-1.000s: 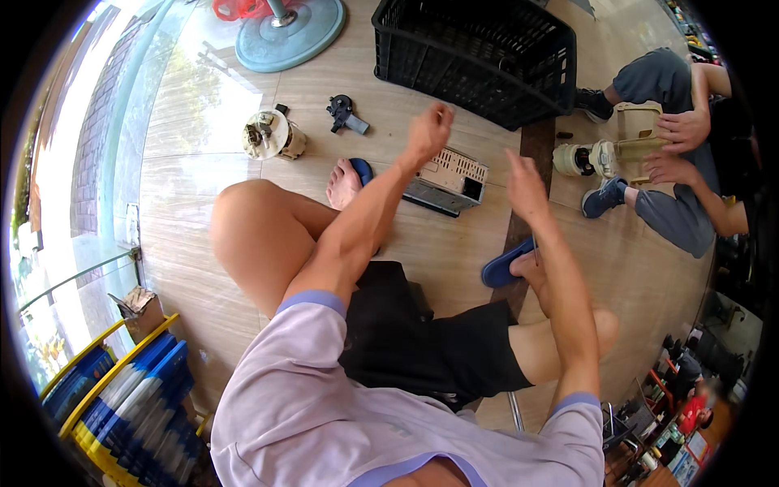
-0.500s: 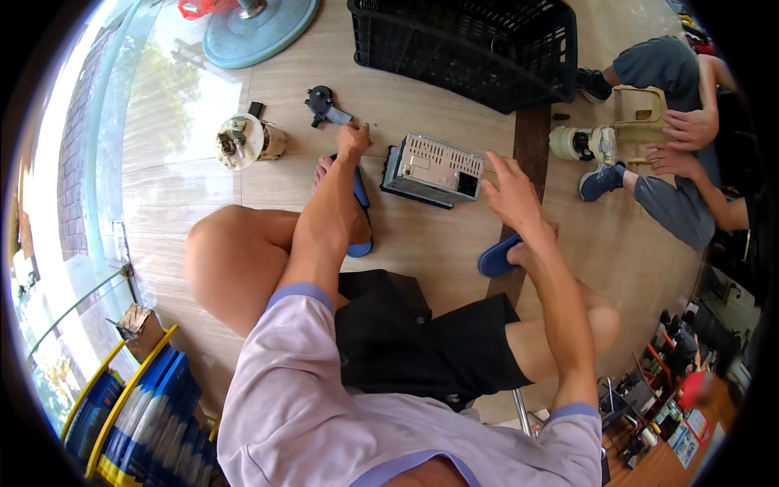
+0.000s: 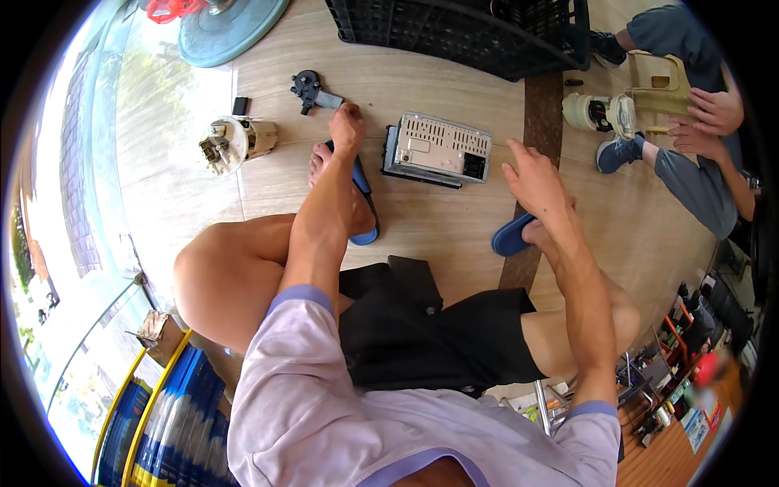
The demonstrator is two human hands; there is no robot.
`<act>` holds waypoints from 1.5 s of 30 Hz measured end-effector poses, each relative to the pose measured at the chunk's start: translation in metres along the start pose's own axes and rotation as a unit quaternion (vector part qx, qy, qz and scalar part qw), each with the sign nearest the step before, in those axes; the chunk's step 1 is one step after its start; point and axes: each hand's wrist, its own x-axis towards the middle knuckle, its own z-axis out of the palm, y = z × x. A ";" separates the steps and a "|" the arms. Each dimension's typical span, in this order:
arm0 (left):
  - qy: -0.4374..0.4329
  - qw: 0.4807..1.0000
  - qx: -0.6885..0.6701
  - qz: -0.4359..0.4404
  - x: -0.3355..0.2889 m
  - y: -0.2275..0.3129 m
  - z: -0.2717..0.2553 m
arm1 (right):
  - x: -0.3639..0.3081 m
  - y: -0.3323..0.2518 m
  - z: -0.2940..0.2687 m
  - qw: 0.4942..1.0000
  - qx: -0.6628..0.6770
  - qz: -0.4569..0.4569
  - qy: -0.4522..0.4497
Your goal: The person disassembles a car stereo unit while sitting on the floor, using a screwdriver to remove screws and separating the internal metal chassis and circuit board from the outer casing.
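Blk plastic crate [image 3: 454, 42], lt-blue round base [image 3: 227, 40] cut by top edge. L hand [image 3: 347, 128]: fingertips partly hidden, contact w/ blk-grey motor [image 3: 308, 86] unclear. Bkgd person [image 3: 706, 370] blurred.

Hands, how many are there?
4: the person's left hand by the black-and-grey part, right hand near the metal box, and a co-worker's upper hand and lower hand by the beige piece. More may be hidden.

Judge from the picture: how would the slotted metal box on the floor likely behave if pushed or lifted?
The slotted metal box probably feels stiff, given its flat metal faces. Low and boxy, it would likely slide rather than roll across the glossy floor.
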 end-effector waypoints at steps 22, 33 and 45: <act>-0.181 0.941 -0.243 -0.152 -0.040 0.087 -0.030 | 0.045 0.062 0.024 0.979 0.162 0.125 -0.011; -0.375 0.886 -0.252 -0.099 -0.071 0.147 -0.042 | 0.033 0.044 0.091 0.839 0.498 0.191 -0.112; -0.256 0.856 -0.432 -0.121 -0.121 0.126 -0.037 | 0.001 0.048 0.133 0.880 0.454 -0.056 0.128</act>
